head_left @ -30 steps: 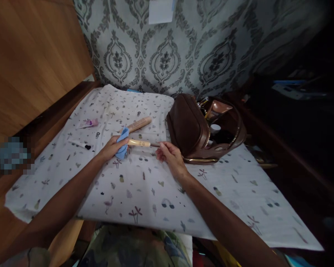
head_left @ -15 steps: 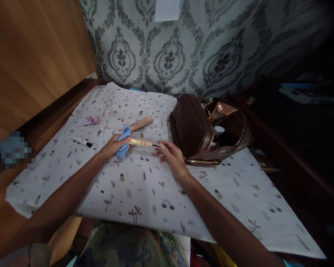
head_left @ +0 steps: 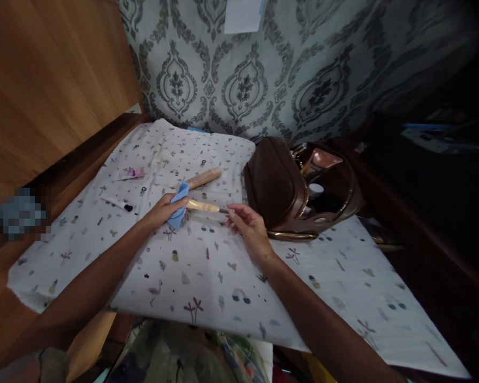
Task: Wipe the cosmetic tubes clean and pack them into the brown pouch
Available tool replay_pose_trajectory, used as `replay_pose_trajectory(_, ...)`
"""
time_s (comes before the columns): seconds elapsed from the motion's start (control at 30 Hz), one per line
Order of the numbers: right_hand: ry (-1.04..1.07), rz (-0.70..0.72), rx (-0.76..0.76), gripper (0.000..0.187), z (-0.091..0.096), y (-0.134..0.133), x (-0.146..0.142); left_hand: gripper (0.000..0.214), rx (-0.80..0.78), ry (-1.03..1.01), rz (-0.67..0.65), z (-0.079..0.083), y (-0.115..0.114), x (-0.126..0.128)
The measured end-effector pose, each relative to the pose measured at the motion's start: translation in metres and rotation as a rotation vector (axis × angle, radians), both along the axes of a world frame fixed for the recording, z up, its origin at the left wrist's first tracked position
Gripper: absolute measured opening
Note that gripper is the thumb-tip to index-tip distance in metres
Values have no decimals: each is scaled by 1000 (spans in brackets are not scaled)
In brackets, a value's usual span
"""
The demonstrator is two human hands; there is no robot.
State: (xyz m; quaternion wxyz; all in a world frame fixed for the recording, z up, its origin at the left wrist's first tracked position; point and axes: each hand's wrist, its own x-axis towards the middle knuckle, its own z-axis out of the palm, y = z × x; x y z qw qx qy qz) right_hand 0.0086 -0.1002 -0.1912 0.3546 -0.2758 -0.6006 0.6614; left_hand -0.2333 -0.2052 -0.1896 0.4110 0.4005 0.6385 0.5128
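Passage over printed cloth (head_left: 207, 287) between the forearms (head_left: 303, 292), plus narrower lane back between beige tube (head_left: 204, 178) and brown bag (head_left: 277, 183); bag blocks beyond right hand (head_left: 251, 229), tube just beyond left hand (head_left: 159, 211), black-tipped white stick (head_left: 117, 203) and pink tube (head_left: 133, 173) farther left.

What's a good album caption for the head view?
Left hand holds a blue cloth and yellow tube, right hand at the tube's thin end, near a brown bag.

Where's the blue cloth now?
In the head view, the blue cloth is left of centre, held in the left hand at one end of the yellow tube.
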Motion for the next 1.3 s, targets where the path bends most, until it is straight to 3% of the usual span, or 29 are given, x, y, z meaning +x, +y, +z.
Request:
replay_pose_trajectory(0.2,-118,-3,62,55,1,-4,1,48,11,-1,-20,4,-1,2)
replay_pose_trajectory(0.4,-64,-37,120,52,-4,-2,-1,49,-2,-28,6,4,0,3)
replay_pose_trajectory(0.5,-80,-21,141,40,-6,-1,0,47,3,-4,-19,4,-1,3)
replay_pose_trajectory(0.67,-219,-1,161,61,-6,-1,2,45,-5,6,-49,5,-1,4)
replay_pose_trajectory(0.97,-139,16,170,48,-4,-3,-2,44,-12,10,-27,10,-2,7)
replay_pose_trajectory(1.17,-273,49,262,65,0,-4,3,46,-46,72,-35,15,-5,9)
replay_pose_trajectory(1.3,-224,55,232,61,0,-5,2,48,-72,70,-3,14,-4,8)
